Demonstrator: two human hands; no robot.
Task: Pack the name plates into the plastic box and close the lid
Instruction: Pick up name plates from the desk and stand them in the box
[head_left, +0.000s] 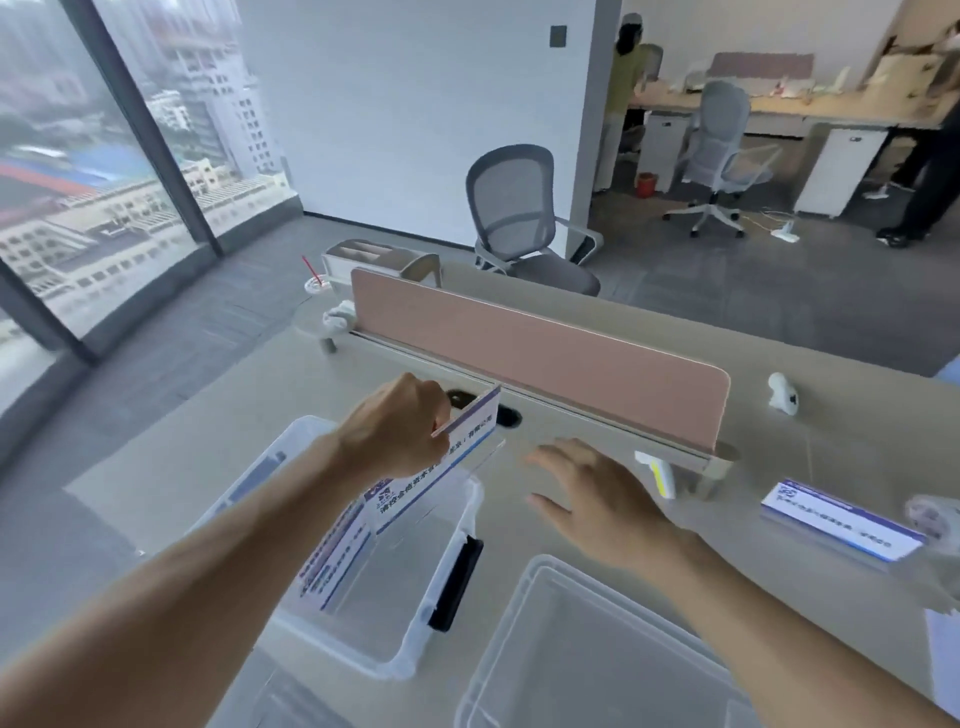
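A clear plastic box (457, 525) with a black latch stands on the desk in front of me. One name plate (332, 556) leans inside it against the left wall. My left hand (395, 426) grips a second name plate (441, 467), white with a blue edge, tilted over the box's far rim. My right hand (597, 493) hovers to the right of the box, fingers spread, holding nothing. Another name plate (839, 519) lies flat on the desk at the right. The clear lid (582, 649) rests at the near right.
A pink divider panel (545, 358) runs across the desk behind the box. A white device with a yellow stripe (657, 475) sits by the divider's foot. Grey office chairs (519, 218) stand beyond. A roll of tape (932, 514) lies at the far right edge.
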